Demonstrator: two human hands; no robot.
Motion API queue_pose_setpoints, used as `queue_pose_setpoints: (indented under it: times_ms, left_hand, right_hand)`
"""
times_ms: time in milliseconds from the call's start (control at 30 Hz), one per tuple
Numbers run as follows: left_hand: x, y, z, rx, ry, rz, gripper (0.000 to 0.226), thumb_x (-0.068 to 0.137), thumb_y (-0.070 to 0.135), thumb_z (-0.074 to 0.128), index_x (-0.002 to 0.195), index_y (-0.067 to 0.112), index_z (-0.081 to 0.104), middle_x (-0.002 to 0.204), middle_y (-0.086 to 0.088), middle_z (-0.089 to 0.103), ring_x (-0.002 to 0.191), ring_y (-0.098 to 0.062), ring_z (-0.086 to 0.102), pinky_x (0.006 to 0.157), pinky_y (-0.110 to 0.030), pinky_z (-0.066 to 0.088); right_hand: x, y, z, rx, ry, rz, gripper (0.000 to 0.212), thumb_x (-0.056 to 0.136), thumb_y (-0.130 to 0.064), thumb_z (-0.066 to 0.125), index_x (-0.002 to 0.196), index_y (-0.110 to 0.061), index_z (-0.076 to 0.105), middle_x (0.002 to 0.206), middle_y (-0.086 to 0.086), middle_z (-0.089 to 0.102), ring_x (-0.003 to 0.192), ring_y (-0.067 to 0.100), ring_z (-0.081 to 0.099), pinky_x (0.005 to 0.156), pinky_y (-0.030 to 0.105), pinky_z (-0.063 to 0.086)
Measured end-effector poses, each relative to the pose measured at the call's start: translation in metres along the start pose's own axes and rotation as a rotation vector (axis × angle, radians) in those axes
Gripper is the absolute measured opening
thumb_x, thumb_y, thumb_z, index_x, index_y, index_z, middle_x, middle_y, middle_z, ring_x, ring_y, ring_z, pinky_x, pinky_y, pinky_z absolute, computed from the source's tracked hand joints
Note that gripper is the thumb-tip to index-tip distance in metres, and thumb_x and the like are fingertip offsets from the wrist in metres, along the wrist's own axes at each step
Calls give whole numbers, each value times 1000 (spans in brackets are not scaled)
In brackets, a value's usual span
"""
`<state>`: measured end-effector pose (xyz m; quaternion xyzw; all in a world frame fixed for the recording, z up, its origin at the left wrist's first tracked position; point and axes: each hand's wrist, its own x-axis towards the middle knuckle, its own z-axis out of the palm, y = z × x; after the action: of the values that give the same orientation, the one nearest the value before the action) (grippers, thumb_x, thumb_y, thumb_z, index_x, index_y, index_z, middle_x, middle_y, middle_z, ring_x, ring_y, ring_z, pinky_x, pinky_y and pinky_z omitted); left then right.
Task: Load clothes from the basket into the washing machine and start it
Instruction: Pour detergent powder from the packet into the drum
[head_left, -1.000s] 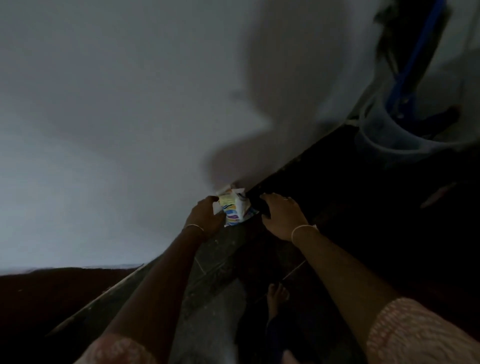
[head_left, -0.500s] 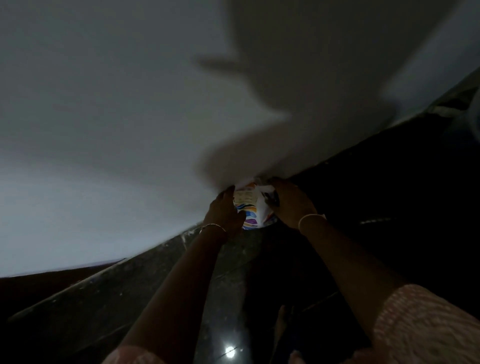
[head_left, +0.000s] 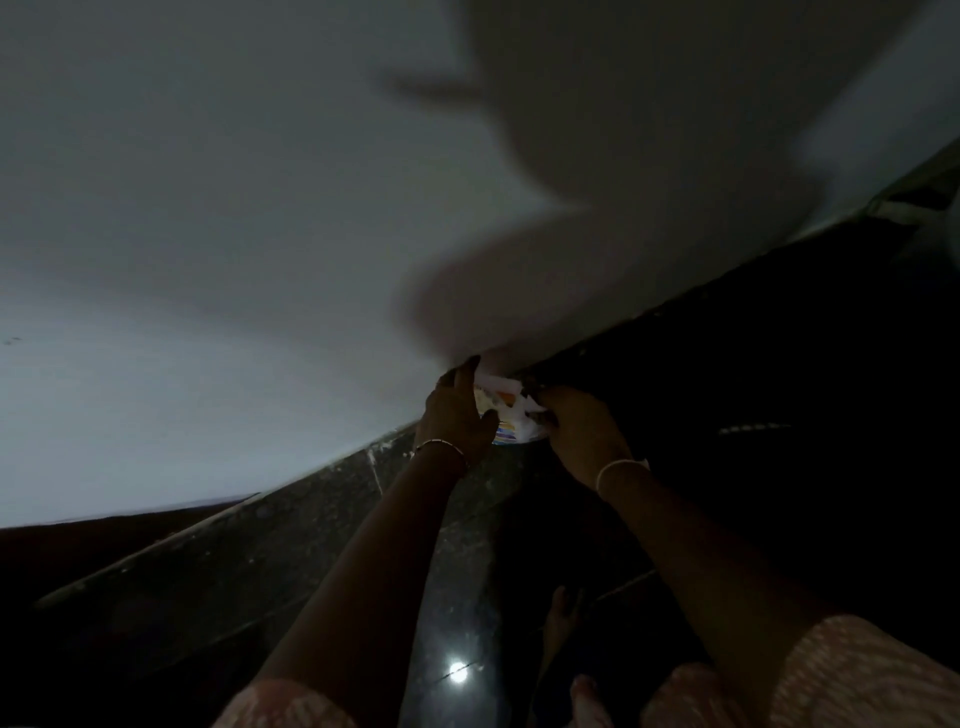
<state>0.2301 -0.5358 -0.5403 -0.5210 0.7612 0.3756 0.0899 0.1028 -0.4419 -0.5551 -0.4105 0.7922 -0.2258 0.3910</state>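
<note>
Scene: A dim corner is seen from above, where a pale wall (head_left: 260, 260) meets a dark floor (head_left: 322, 545).
Packet: A small white packet (head_left: 506, 410) printed in yellow, orange, blue and purple is held up between both hands, and its top edge is set right against the foot of the wall. What it contains cannot be read in the low light; a sachet of washing powder is possible.
Left hand: The left hand (head_left: 457, 410) is wrapped around the left side of the packet, with the fingers curled over its upper edge and the thumb pressed against its lower front.
Right hand: The right hand (head_left: 579, 434) is closed on the packet's right side, where the crumpled edge is pinched by the fingertips.
Wrists: A thin bangle (head_left: 441, 448) is worn just below the packet on the left wrist, and a pale band (head_left: 618, 467) is worn below and to the right of the packet.
Sleeves: Pink patterned sleeves (head_left: 857, 675) are seen far below the packet, at the lower edge of the view.
Foot: A bare foot (head_left: 561, 618) is seen on the floor well below the packet, between the two forearms.
Shadow: A broad shadow (head_left: 597, 208) is cast on the wall above the packet.
Reflection: A round spot of light (head_left: 457, 671) is mirrored in the floor, far below the packet.
</note>
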Motion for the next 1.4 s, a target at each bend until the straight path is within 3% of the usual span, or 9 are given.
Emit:
queue_pose_setpoints:
  times_ms: [100, 267, 467, 600, 733, 833, 1067, 1267, 1400]
  left_hand:
    - [-7, 3, 0, 34, -20, 35, 85, 82, 13, 65, 151, 31, 18, 153, -15, 25, 136, -38, 33, 107, -44, 39]
    - [-34, 23, -5, 4, -46, 7, 78, 87, 8, 59, 152, 24, 19, 154, -17, 22, 138, -37, 31, 109, -43, 35]
    - [-91, 64, -21, -344, -239, -61, 100, 64, 17, 78, 147, 10, 22, 136, -3, 46, 133, -20, 39, 107, -27, 34]
    - [-103, 49, -2, -299, -329, 61, 117, 44, 51, 90, 138, 7, 36, 135, -10, 51, 123, -25, 52, 103, -49, 44]
    - [-193, 88, -50, -428, -222, 49, 95, 60, 11, 89, 138, 2, 37, 133, -2, 48, 121, -16, 49, 101, -30, 43]
    - [-248, 98, -73, -437, -143, 71, 97, 42, 36, 92, 124, 10, 45, 126, -9, 57, 115, -22, 57, 94, -39, 51]
    - [-359, 125, -120, -516, -161, 172, 56, 69, 3, 81, 118, -2, 53, 109, -11, 65, 94, -18, 66, 73, -23, 55]
    - [-436, 154, -153, -735, -254, 145, 29, 87, -4, 60, 115, -4, 57, 71, 9, 74, 67, -3, 70, 63, -22, 59]
    - [-475, 175, -156, -741, -161, 153, 30, 92, 5, 57, 118, -10, 57, 82, 1, 71, 57, 4, 67, 62, -18, 58]
  right_hand:
    - [-22, -5, -2, 59, 45, -61, 30, 89, -6, 58, 119, -2, 63, 122, 15, 63, 115, 28, 57, 102, 24, 40]
    - [-66, -14, -28, -27, 115, -133, 25, 87, -9, 58, 107, 2, 67, 120, 18, 62, 108, 33, 61, 95, 40, 48]
    - [-137, -29, -60, 60, 149, -152, 27, 89, 1, 56, 114, 5, 63, 133, 12, 53, 116, 24, 56, 96, 16, 38]
    - [-193, -57, -89, 68, 211, -197, 26, 86, -5, 52, 105, 5, 66, 130, 11, 56, 113, 19, 57, 97, 17, 40]
    - [-254, -90, -114, 36, 272, -247, 24, 84, -7, 53, 97, 8, 66, 125, 14, 58, 108, 23, 59, 92, 11, 37]
    - [-300, -114, -130, 29, 360, -271, 21, 85, 2, 56, 102, 7, 66, 128, 11, 56, 111, 23, 58, 95, 18, 40]
    - [-393, -172, -176, 16, 454, -356, 18, 85, -5, 61, 101, 0, 67, 121, 10, 58, 109, 25, 60, 95, 37, 48]
    - [-454, -212, -222, -4, 534, -385, 20, 87, -9, 63, 104, 0, 68, 120, 10, 59, 109, 23, 59, 90, 26, 45]
    - [-482, -225, -244, 2, 569, -393, 22, 89, -15, 63, 106, -3, 68, 119, 5, 59, 106, 14, 57, 85, 14, 36]
